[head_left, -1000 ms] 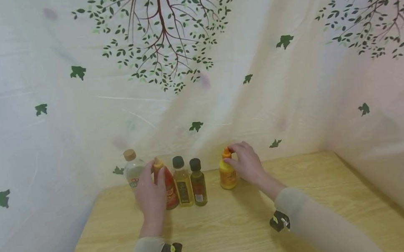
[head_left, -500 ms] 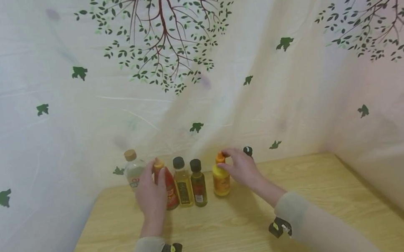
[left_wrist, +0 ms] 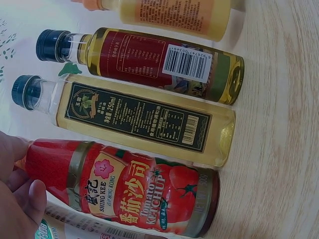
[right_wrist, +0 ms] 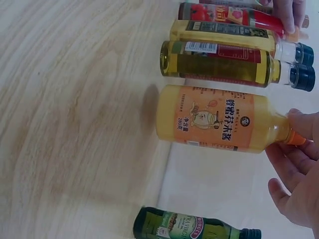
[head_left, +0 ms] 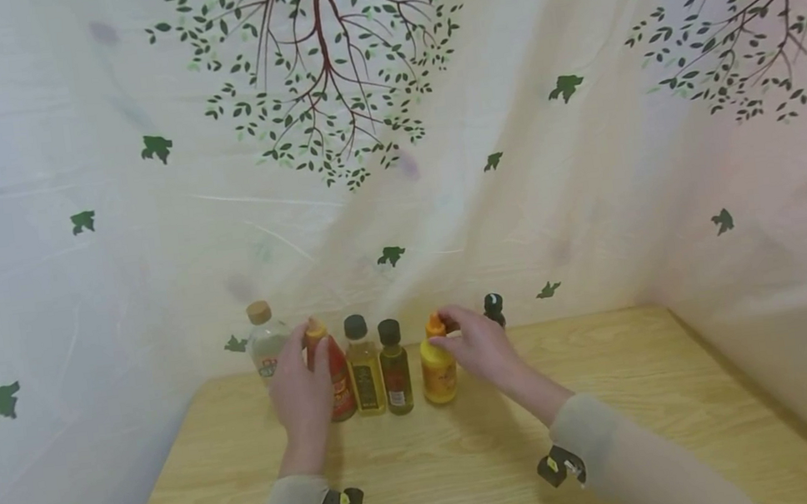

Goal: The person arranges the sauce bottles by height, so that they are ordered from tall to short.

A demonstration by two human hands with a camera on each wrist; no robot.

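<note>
My left hand [head_left: 303, 399] grips the neck of a red tomato ketchup bottle [left_wrist: 149, 194], which stands upright at the left of the row. With thumb and fingers, my right hand [head_left: 487, 351] pinches the orange cap of a yellow honey mustard squeeze bottle [right_wrist: 214, 119]. That bottle is upright, its base close over the table, just right of a dark-capped oil bottle [head_left: 396, 375] with a red label. Between this oil bottle and the ketchup stands a paler oil bottle [left_wrist: 144, 119] with a black label.
Behind the left hand stands a clear bottle [head_left: 263, 336] with a tan cap, partly hidden. A green olive oil bottle [right_wrist: 184, 226] stands beyond the right hand, mostly covered by it in the head view. Pale wood table [head_left: 431, 475] meets a leaf-patterned curtain [head_left: 283, 258] at its back edge.
My right hand has brought the honey mustard bottle leftward and nearer, close to the oil bottles. The olive oil bottle's cap has come into sight behind it. The left hand has stayed in place.
</note>
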